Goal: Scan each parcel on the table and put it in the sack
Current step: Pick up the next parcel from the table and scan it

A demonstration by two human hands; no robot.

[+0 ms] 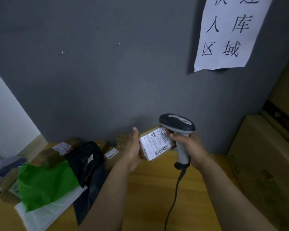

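Parcel: small, labelled; held above worktop
Left grip: curled round parcel's left side
Right grip: wrapped round scanner handle; scanner head at parcel's far edge
Pile: worktop, left

- Left hand, forearm bare and outstretched, cups the parcel from its left, thumb up.
- Right hand, forearm bare, grips the scanner handle.

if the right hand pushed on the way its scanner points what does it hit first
Most likely the labelled cardboard parcel in the left hand. The right hand aims the barcode scanner at its label, though depth is unclear.
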